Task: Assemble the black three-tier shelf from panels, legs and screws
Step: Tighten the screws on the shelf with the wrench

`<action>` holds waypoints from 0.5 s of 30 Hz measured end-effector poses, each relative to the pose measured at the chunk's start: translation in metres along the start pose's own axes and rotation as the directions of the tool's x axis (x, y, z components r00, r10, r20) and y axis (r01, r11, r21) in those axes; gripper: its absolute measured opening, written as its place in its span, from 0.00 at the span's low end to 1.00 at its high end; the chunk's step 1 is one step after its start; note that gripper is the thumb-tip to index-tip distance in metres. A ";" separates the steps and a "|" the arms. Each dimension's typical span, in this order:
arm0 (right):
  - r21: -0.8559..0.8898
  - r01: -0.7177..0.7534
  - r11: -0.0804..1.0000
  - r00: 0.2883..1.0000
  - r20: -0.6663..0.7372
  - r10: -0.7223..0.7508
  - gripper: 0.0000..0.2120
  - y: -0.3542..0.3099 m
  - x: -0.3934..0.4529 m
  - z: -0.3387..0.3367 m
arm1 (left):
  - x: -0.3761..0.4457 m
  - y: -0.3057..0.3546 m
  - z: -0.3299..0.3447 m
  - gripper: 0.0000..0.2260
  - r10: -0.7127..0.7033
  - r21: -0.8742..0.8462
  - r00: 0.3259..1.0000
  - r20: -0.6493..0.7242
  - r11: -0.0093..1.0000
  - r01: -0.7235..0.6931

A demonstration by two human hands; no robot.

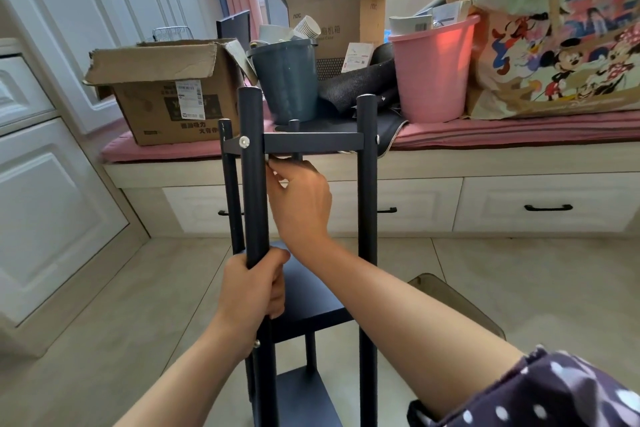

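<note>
Two hands are on the shelf [313, 142], which stands upright on the floor [519, 288] right in front of you, between you and the window seat [519, 135]. Your left hand [254, 284] is wrapped tight around the near left leg [254, 166], about halfway down it, just above the middle panel [311, 302]. Your right hand [301, 198] reaches in past that leg and up to the underside of the top panel [313, 141], fingers curled at the corner beside the leg; whether they pinch a screw or a nut there you cannot tell, since the leg and the fingers cover the spot.

A silver screw head [244, 141] shows on the outside of the near left leg, level with the top panel, just above your right hand. Another screw [377, 139] sits at the same height on the near right leg [367, 184]. A third [256, 343] shows low on the left leg, under your left wrist. The far legs are mostly hidden behind the near ones and the panels. The bottom panel [301, 395] is cut off by the frame edge.

All shelf parts are matt black: round tube legs rising above the top panel, and flat thin panels.
</note>
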State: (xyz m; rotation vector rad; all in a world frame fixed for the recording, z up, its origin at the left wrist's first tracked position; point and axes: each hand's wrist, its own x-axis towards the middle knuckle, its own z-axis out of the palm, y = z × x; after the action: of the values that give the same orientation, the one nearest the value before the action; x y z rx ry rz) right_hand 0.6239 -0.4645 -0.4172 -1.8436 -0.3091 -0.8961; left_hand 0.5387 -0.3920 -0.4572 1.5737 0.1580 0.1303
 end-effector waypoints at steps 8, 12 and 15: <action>0.152 -0.098 0.983 0.981 0.183 0.069 0.10 0.004 0.000 -0.030 | 0.007 0.004 -0.004 0.23 -0.014 -0.020 1.000 -0.014 1.000 0.014; 0.149 -0.058 0.987 0.984 0.177 0.031 0.09 0.005 0.004 -0.048 | 0.005 0.004 -0.003 0.21 -0.018 -0.030 1.000 0.004 0.999 0.018; 0.119 -0.024 0.993 0.987 0.161 0.005 0.08 0.006 0.006 -0.056 | 0.002 0.005 -0.001 0.21 -0.014 -0.025 1.000 0.006 1.000 0.015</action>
State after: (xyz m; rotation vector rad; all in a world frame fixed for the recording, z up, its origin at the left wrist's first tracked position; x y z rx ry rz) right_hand 0.6070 -0.5175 -0.4058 -1.8062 -0.4405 -0.7042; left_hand 0.5406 -0.3903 -0.4522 1.5479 0.1623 0.1155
